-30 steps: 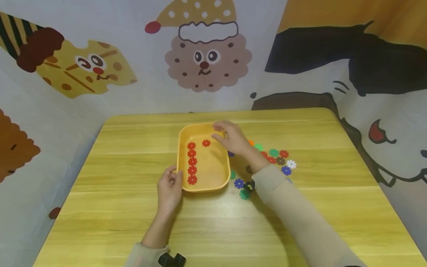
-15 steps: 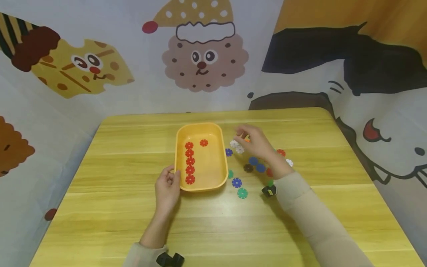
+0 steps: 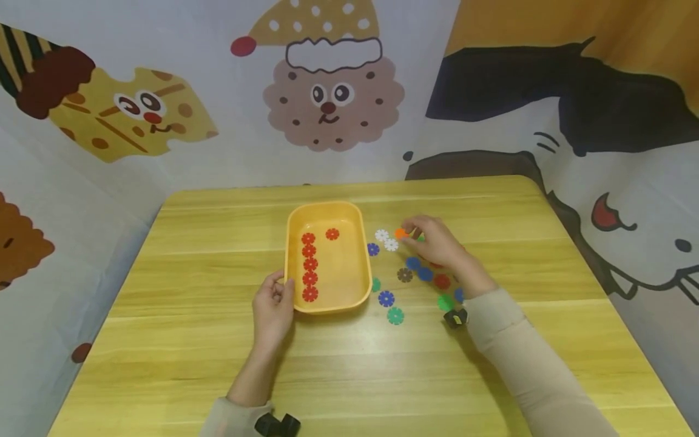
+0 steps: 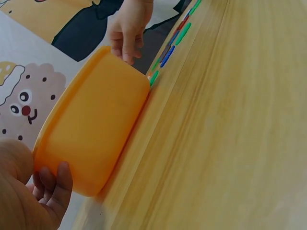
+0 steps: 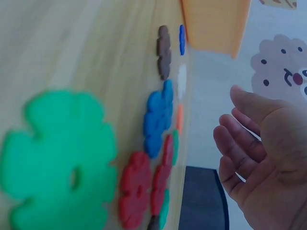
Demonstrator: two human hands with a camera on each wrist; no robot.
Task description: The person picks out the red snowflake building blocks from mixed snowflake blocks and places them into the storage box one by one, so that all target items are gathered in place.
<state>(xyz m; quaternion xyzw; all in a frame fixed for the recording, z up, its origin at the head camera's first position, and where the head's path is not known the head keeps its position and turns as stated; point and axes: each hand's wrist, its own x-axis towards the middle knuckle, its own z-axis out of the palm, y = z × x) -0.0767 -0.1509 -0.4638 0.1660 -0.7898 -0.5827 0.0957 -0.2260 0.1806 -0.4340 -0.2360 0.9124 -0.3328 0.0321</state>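
Note:
A yellow plastic tray [image 3: 343, 273] stands on the table with a column of several red snowflake discs [image 3: 310, 264] along its left side and one more red disc [image 3: 332, 233] near its far end. My left hand [image 3: 273, 309] holds the tray's left rim; in the left wrist view its fingers [image 4: 61, 191] lie against the outer wall. Right of the tray, my right hand [image 3: 437, 244] hovers over scattered discs, close to an orange disc [image 3: 401, 233]. Its fingers are loosely bent and hold nothing in the right wrist view. It hides some discs beneath it.
White discs [image 3: 391, 244], blue discs [image 3: 425, 274], a brown disc [image 3: 405, 275], a red disc [image 3: 442, 281] and green discs [image 3: 395, 315] lie right of the tray. The wooden table [image 3: 218, 243] meets a cartoon-printed wall covering [image 3: 218, 164] at the back.
My right hand has moved from above the tray's far right corner rightward to the loose discs. The left hand stays on the tray, and the discs inside stay put.

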